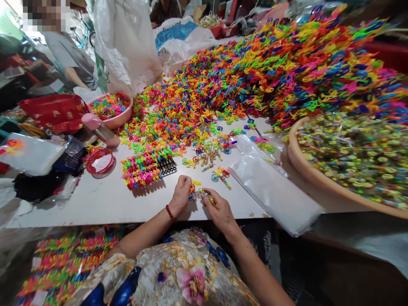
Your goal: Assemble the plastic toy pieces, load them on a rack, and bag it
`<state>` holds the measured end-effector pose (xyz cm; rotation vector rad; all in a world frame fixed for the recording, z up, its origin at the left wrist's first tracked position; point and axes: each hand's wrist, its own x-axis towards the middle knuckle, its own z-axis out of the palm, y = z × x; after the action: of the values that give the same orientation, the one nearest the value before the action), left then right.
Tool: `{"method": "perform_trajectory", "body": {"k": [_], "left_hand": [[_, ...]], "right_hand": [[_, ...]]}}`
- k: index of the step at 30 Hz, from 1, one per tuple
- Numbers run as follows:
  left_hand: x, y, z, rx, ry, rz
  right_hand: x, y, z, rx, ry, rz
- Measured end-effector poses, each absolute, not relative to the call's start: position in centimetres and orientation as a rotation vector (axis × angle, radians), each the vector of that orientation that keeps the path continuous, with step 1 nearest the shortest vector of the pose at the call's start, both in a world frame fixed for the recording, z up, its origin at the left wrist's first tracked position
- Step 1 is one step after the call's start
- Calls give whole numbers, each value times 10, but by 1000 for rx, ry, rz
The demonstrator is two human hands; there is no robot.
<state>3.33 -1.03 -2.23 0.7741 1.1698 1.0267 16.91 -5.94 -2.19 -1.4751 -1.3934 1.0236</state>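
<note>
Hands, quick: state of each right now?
Left hand: closed, holding an orange-and-blue plastic piece.
Right hand: fingers curled, pinching a small yellowish piece; its exact form can't be told.

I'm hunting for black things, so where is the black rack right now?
In the head view, the black rack is on the white table, left of centre, just beyond the left hand. Colourful plastic pieces cover its left part.
</note>
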Motion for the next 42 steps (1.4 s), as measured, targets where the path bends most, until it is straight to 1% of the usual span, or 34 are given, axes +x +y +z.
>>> {"method": "perform_trajectory", "body": {"k": [4,9,14,21,28,31,37,42], "left_hand": [[35,-14,-23,864,1201,954],[36,-17,-26,963,1205,900],[34,-14,-27,1186,1342,963],[33,-13,-23,1002,1271,745],[41,-14,-25,996,1224,993],[43,-14,-29,1077,1239,1003],[39,-13,-35,1181,1323,976],[38,-12,-32,977,1221,822]], "right_hand": [[167,-60,-22,-1451,-1252,1222],[166,-61,-25,-1403,-1111,1348],[168,-64,-30,-1387,-1126,1268],[169,-66,-33,-1382,-1150,1166],[170,-66,-27,-1448,-1255,912],[169,-67,-25,-1431,-1270,918],[169,-67,-24,-1369,-1195,1038],[165,-69,-26,-1329,-1230,1124]]}}
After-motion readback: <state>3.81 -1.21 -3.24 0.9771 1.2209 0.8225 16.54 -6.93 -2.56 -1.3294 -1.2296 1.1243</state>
